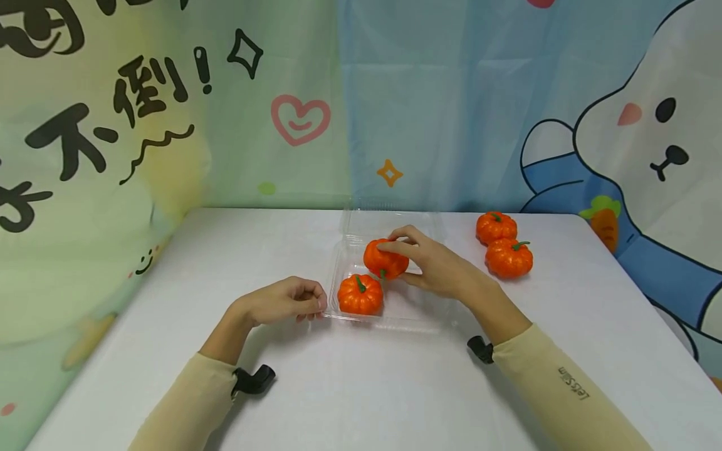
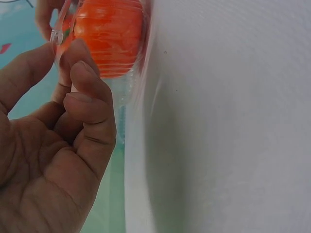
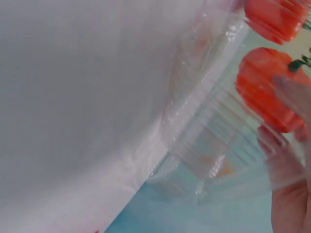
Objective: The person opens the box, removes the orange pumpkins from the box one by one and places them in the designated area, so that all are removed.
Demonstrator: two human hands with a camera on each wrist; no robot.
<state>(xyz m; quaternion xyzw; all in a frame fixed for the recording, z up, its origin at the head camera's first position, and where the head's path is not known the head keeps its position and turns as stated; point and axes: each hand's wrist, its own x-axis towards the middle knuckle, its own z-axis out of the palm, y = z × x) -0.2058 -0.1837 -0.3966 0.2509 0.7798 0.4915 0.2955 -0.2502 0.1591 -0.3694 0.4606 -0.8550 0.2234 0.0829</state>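
Note:
In the head view a clear plastic clamshell box [image 1: 417, 316] lies on the table with its lid laid back. One small orange pumpkin [image 1: 360, 295] with a green stem sits in its near left corner. My right hand [image 1: 431, 260] grips a second orange pumpkin [image 1: 386, 258] from the right, tilted with its stem toward me, just behind the first one. My left hand [image 1: 293, 299] pinches the box's near left rim between thumb and fingers. In the left wrist view the thumb and fingertips meet at the clear rim, beside the pumpkin [image 2: 109, 39] showing through the wall.
Two more orange pumpkins, one [image 1: 496, 227] behind the other [image 1: 509, 258], stand on the white table [image 1: 282, 388] to the right of the box. A printed cloth backdrop [image 1: 429, 113] hangs along the far edge.

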